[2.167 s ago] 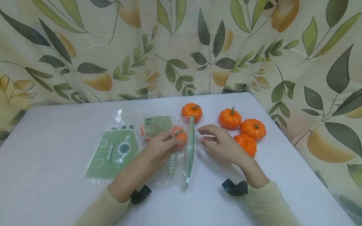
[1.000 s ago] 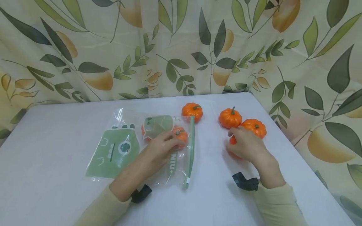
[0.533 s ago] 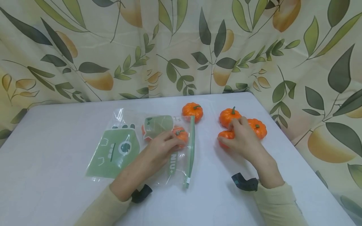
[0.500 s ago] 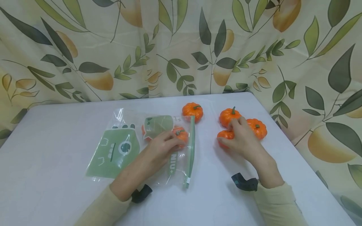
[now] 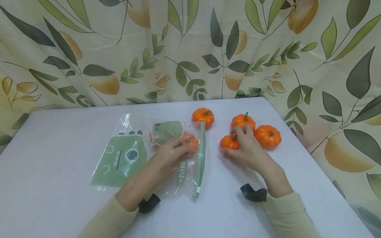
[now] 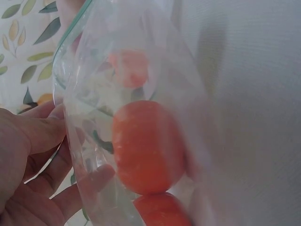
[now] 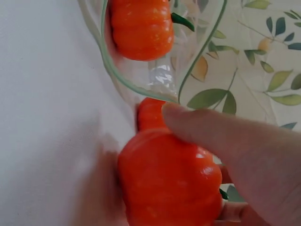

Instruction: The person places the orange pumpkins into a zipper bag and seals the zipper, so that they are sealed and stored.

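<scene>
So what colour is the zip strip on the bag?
Green; the bag's zip strip shows best in the head view.

A white table (image 5: 59, 205) is standing against a cream curtain (image 5: 119, 49) printed with dark green leaves and orange fruit. The curtain is hanging behind the table and wrapping around its right side, soft light falling evenly.

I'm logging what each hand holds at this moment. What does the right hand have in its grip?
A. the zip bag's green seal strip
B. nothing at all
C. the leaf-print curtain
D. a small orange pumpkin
D: the right hand curls round a small orange pumpkin on the white table, just right of the zip bag.
</scene>
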The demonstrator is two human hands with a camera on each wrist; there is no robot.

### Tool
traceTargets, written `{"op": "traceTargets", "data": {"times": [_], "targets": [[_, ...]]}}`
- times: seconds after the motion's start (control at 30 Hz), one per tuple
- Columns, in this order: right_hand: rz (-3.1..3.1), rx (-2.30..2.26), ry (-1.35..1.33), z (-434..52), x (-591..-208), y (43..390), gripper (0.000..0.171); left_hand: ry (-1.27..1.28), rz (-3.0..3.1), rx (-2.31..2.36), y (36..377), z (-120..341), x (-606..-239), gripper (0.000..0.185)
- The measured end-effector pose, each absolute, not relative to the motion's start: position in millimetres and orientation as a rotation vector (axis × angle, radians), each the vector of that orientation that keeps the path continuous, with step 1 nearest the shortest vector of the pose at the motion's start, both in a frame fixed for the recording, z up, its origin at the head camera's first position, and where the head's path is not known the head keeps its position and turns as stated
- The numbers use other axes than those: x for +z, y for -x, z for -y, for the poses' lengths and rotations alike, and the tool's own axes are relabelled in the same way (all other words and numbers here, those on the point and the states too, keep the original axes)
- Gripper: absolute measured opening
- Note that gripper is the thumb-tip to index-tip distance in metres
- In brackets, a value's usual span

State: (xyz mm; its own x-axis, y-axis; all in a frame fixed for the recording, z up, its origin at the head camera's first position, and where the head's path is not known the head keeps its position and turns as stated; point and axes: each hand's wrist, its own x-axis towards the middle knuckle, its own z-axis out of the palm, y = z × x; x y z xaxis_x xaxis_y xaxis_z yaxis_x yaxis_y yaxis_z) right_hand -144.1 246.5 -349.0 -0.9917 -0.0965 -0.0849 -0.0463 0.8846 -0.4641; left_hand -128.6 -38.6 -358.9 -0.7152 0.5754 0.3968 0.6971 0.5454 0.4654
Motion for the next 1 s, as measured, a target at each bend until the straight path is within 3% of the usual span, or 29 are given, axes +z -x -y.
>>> {"op": "traceTargets", "data": {"times": [0.57,1.0], "targets": [[-2.894,-0.698,0.430,-228,-340,147,0.045,1.098,2.508,-0.813,133,39,-363,0.020],[-2.791,-0.889,0.479,-218,-360,151,0.049,1.161,2.560,-0.703,127,41,-364,0.025]]}}
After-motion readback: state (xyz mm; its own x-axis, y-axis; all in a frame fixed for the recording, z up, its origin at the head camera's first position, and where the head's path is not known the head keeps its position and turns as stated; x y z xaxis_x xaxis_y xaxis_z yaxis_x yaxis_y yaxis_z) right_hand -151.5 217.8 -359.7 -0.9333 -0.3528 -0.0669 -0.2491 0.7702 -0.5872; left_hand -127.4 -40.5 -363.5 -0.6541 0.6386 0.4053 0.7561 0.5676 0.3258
